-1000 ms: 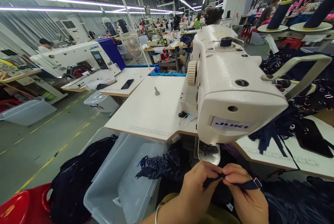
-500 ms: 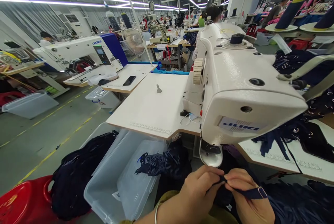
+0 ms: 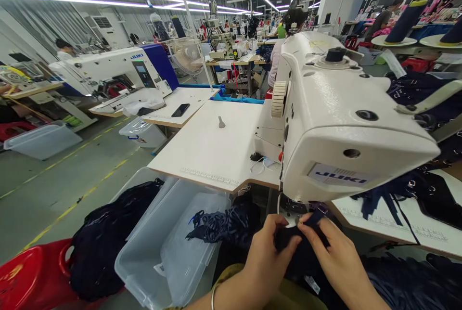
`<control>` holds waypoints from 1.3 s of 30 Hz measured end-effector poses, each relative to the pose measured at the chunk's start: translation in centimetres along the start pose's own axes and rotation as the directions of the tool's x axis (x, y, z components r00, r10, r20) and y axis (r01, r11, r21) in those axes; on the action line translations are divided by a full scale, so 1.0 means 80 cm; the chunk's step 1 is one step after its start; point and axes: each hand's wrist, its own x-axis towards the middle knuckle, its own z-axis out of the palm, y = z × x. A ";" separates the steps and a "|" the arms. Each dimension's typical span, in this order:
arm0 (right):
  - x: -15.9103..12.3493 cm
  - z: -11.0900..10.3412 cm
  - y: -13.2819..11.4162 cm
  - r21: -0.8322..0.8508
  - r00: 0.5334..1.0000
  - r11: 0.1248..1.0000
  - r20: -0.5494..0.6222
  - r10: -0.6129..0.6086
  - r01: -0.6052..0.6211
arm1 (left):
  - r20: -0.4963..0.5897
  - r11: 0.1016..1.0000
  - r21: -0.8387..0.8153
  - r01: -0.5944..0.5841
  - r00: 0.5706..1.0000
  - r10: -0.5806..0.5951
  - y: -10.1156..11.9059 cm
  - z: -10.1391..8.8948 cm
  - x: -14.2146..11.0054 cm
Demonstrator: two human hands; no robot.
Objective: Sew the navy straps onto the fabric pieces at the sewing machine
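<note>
My left hand (image 3: 269, 254) and my right hand (image 3: 334, 254) are both closed on a piece of dark navy fabric (image 3: 301, 247), pinching it between them just below the head of a white Juki sewing machine (image 3: 342, 122). The fabric's upper end reaches under the machine head, near the presser foot, which is mostly hidden. More navy fabric (image 3: 407, 283) lies across my lap at the lower right. The machine stands on a white work table (image 3: 212, 148).
A clear plastic bin (image 3: 159, 252) holding navy straps (image 3: 224, 226) sits at my left, with a dark bundle (image 3: 104, 238) and a red tub (image 3: 25, 276) beyond. Navy pieces with rings (image 3: 426, 189) are heaped right of the machine. Other sewing stations and workers fill the hall.
Both hands have risen with the navy fabric toward the underside of the machine head. The strap end with its ring, seen earlier beside my right hand, no longer shows.
</note>
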 end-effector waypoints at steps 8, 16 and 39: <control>0.020 0.003 0.004 -0.062 0.998 0.997 -0.047 0.035 -0.037 | -0.020 0.526 0.630 -0.571 0.665 0.747 -0.008 -0.026 0.013; 0.030 0.007 0.027 0.329 0.959 0.903 0.147 0.241 -0.277 | 0.466 0.285 0.637 -0.716 0.653 0.598 -0.006 -0.035 0.024; 0.098 0.007 0.055 -0.066 0.989 0.998 -0.151 0.008 -0.018 | 0.276 0.280 0.792 -0.542 0.728 0.627 -0.001 -0.006 0.035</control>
